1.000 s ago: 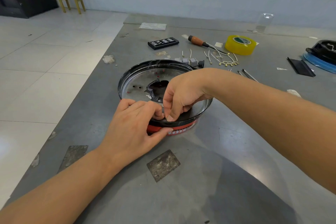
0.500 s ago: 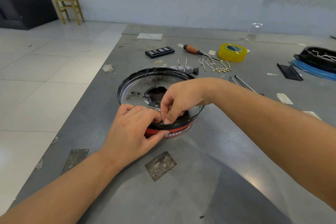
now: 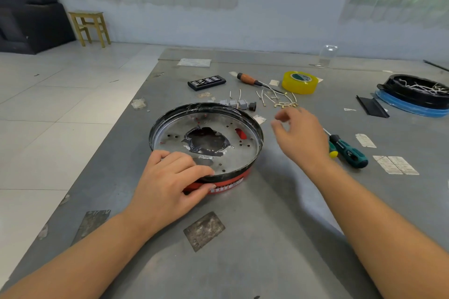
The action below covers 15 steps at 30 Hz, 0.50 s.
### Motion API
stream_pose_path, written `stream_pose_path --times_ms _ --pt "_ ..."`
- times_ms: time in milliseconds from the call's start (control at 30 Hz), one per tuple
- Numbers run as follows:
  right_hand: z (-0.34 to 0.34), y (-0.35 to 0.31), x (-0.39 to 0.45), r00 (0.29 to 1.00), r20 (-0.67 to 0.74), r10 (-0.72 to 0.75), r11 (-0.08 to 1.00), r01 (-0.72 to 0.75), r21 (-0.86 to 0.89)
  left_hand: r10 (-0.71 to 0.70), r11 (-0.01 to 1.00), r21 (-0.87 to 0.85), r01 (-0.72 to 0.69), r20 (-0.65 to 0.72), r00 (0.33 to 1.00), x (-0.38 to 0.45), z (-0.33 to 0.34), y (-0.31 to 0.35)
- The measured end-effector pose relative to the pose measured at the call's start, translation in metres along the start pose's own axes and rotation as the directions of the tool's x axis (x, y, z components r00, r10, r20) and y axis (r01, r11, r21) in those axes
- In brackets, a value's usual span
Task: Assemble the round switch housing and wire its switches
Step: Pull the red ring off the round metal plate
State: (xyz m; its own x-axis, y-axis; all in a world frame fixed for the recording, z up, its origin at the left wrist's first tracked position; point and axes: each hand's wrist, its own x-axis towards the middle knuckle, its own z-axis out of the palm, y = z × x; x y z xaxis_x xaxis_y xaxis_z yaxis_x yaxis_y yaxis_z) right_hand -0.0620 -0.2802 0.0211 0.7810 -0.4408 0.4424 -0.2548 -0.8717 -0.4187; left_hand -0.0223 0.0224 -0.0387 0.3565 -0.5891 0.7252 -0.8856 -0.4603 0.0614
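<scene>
The left hand [image 3: 170, 182] grips the near rim of the round switch housing [image 3: 206, 138], fingers curled over the black edge and thumb against its red lower band. The housing is a shallow, glossy black-rimmed dish on the grey table [image 3: 267, 238], its scuffed metal floor dotted with small holes around a jagged central opening. Beyond it, past the fingers of both hands, lie a row of small grey switches [image 3: 234, 104] and thin wires with brass terminals [image 3: 286, 104]. The right hand [image 3: 302, 137] hovers to the right of the housing, blurred, fingers loosely bent and holding nothing visible. Just right of it lies a green-handled screwdriver [image 3: 347, 150]; farther off sits a yellow tape roll [image 3: 300, 82].
</scene>
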Motion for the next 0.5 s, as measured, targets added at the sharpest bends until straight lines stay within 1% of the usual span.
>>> stream_pose_path --times_ms 33,100,167,233,333,400,500 --pt "0.002 0.014 -0.003 0.998 -0.013 0.061 0.991 -0.062 -0.118 0.000 1.000 0.003 0.000 0.000 1.000 0.000 0.000 0.000" --pt "0.005 0.036 -0.009 0.988 -0.013 0.152 0.946 -0.150 -0.289 -0.004 1.000 0.000 0.004 0.001 1.000 0.000 -0.001 0.001" --pt "0.009 0.052 -0.012 0.977 0.008 0.212 0.890 -0.190 -0.415 -0.011 1.000 -0.008 0.011 0.004 1.000 0.001 -0.001 0.002" --pt "0.010 0.062 -0.012 0.966 0.033 0.255 0.838 -0.204 -0.506 -0.015 1.000 -0.004 0.015 0.004 1.000 0.001 0.000 0.002" --pt "0.010 0.066 -0.010 0.967 0.049 0.249 0.821 -0.184 -0.541 -0.020 1.000 0.003 0.020 -0.003 1.000 0.002 0.000 0.002" --pt "0.010 0.065 -0.008 0.972 0.060 0.227 0.830 -0.160 -0.535 -0.023 1.000 0.008 0.023 -0.006 1.000 0.002 0.001 0.003" --pt "0.009 0.064 -0.008 0.969 0.069 0.237 0.844 -0.170 -0.508 -0.021 1.000 0.005 0.022 -0.010 1.000 0.002 0.002 0.002"
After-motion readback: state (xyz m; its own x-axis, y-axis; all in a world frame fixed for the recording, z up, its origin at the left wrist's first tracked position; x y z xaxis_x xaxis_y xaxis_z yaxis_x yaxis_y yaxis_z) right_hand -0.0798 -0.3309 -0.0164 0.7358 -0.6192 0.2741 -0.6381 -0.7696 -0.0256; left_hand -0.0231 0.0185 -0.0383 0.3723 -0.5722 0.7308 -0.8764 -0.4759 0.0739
